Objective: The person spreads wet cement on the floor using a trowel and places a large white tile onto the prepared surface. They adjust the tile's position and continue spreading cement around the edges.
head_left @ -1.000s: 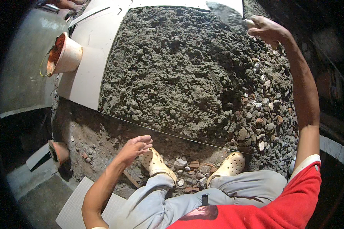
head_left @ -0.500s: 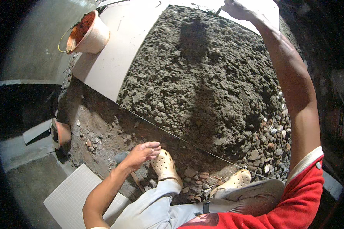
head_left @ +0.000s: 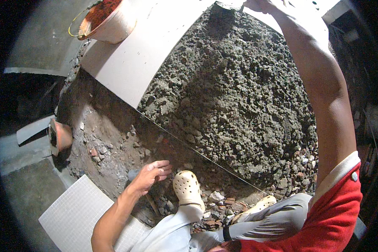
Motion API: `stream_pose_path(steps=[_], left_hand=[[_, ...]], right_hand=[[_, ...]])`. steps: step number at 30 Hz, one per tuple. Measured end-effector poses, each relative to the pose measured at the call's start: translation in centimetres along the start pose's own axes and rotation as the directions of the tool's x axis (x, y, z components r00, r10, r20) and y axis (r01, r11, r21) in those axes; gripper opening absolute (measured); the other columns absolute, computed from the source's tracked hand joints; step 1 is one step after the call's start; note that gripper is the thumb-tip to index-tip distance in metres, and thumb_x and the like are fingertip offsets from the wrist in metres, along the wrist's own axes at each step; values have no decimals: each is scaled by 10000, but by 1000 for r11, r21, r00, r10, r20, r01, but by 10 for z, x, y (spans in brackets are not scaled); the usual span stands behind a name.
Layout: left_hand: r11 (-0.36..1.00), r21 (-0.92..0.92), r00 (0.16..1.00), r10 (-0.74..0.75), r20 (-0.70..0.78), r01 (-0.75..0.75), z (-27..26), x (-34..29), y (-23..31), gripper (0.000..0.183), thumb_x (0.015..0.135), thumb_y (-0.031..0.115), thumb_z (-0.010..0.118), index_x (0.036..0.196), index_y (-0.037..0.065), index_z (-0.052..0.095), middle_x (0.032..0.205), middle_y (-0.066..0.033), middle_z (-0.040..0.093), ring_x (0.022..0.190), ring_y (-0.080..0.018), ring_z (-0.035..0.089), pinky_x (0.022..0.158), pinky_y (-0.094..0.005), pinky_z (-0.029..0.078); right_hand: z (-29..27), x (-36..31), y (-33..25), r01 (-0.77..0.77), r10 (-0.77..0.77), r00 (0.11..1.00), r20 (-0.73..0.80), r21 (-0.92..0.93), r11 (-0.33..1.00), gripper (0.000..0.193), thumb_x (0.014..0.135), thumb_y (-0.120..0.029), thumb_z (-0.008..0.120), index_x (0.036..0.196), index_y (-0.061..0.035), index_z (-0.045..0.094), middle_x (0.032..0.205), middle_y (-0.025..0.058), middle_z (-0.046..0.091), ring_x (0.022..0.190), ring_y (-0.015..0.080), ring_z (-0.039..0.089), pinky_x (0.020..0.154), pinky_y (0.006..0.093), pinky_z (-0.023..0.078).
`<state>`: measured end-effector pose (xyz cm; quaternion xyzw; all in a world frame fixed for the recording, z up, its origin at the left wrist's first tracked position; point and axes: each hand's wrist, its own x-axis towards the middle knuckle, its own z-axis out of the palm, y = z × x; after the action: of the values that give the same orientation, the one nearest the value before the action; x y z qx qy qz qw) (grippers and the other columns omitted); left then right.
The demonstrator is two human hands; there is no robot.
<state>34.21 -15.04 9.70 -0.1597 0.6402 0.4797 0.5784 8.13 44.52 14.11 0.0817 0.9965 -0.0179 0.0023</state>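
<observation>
At the far edge of a rough grey mortar bed (head_left: 243, 92), my right hand (head_left: 258, 6) is closed around what looks like a trowel (head_left: 229, 5). Its pale blade rests at or just above the mortar; the handle is hidden by my fingers. My left hand (head_left: 153, 174) hangs over the dirt beside my left clog, its fingers stretched out and holding nothing. Partly behind that hand lies a mallet-like tool with a wooden handle (head_left: 152, 204). Large pale tiles (head_left: 130, 63) border the mortar on the left and far side. A taut string (head_left: 197, 152) crosses along the near edge.
A bucket (head_left: 119, 23) of reddish-orange material stands on the left tiles. A smaller orange bucket (head_left: 63, 136) lies tipped at the left. A gridded tile (head_left: 77, 208) is at lower left. Rubble (head_left: 216, 206) surrounds my cream clogs (head_left: 187, 187), and gravel (head_left: 294, 172) lies right.
The view has shifted, and the bucket sits higher in the picture. The pale blade now shows beside my right hand. My shadow has swung leftward; my left hand stays outstretched.
</observation>
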Motion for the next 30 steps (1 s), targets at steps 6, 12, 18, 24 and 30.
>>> stream_pose_path(steps=[6,12,18,24,30], left_hand=[[1000,-23,1000,9,-27,-10,0,2,2,520,1013,102,494,1503,-51,409,1502,-250,499,1366,-335,528,1128,-419,442],[998,4,998,63,-2,-63,14,2,14,501,1023,114,505,1493,-41,429,1491,-240,516,1342,-291,557,1073,-369,486],[993,89,997,74,-9,-73,40,-2,24,529,985,97,521,1484,-55,434,1454,-225,549,1293,-272,593,1056,-352,493],[978,198,998,69,-9,-66,69,-5,32,504,989,91,493,1472,-49,448,1460,-211,551,1278,-263,608,1039,-345,497],[971,231,997,71,-10,-67,93,-10,36,506,986,96,494,1475,-33,454,1464,-196,553,1289,-255,603,1037,-346,494]], right_hand=[[-8,-15,24,4,-3,999,47,-21,1000,295,965,-298,608,1102,-55,704,811,126,720,573,216,665,512,366,541],[-31,-83,94,-46,55,990,127,-73,996,288,961,-288,612,1097,-53,708,818,130,723,574,222,671,514,373,545],[-56,-188,182,-140,162,966,201,-119,983,280,956,-278,616,1091,-51,713,825,134,725,575,228,676,516,381,549],[-66,-298,243,-253,257,932,257,-50,966,249,944,-233,637,1050,-27,728,841,164,736,626,277,703,581,419,577],[-67,-357,277,-372,387,868,311,-109,922,214,924,-227,656,940,-19,704,879,194,729,823,358,710,735,481,549]])
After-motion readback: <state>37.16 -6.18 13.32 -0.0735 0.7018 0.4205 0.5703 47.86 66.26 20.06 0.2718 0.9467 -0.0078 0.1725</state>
